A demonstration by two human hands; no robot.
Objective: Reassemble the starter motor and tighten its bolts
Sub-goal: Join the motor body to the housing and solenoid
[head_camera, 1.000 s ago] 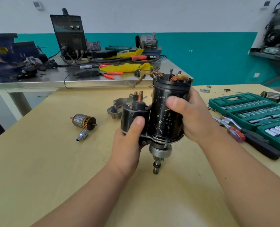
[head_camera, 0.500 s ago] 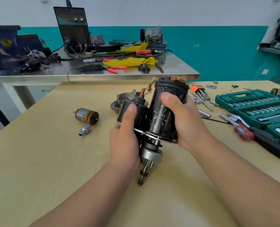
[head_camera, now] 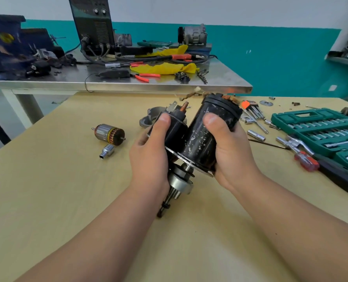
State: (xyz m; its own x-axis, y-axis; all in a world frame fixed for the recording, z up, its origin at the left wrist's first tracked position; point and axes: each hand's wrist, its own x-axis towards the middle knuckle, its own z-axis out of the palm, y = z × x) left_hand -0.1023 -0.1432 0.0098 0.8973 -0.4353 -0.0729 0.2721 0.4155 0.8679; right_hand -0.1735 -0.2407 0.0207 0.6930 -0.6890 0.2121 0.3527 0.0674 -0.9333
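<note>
I hold the black starter motor (head_camera: pixel 203 137) above the wooden table, tilted with its top leaning right and away. My left hand (head_camera: pixel 150 157) grips the smaller solenoid cylinder (head_camera: pixel 174 129), thumb on top. Around the larger motor body, my right hand (head_camera: pixel 230 147) is wrapped, thumb on its front. The pinion gear and shaft (head_camera: pixel 177 188) stick out below, pointing down-left toward me. A loose armature (head_camera: pixel 110 134) and a silver socket (head_camera: pixel 106 151) lie to the left. A grey metal housing (head_camera: pixel 150 118) sits behind my left hand.
A green socket set case (head_camera: pixel 319 129) lies open at the right, with a red-handled screwdriver (head_camera: pixel 306 161), a ratchet and loose sockets (head_camera: pixel 256 135) beside it. Hex keys (head_camera: pixel 252 108) lie behind the motor. A steel bench (head_camera: pixel 128 82) with a welder and cables stands beyond.
The starter motor has tipped from nearly upright to leaning right, its shaft swinging down-left. Both hands kept their grip and moved slightly with it.
</note>
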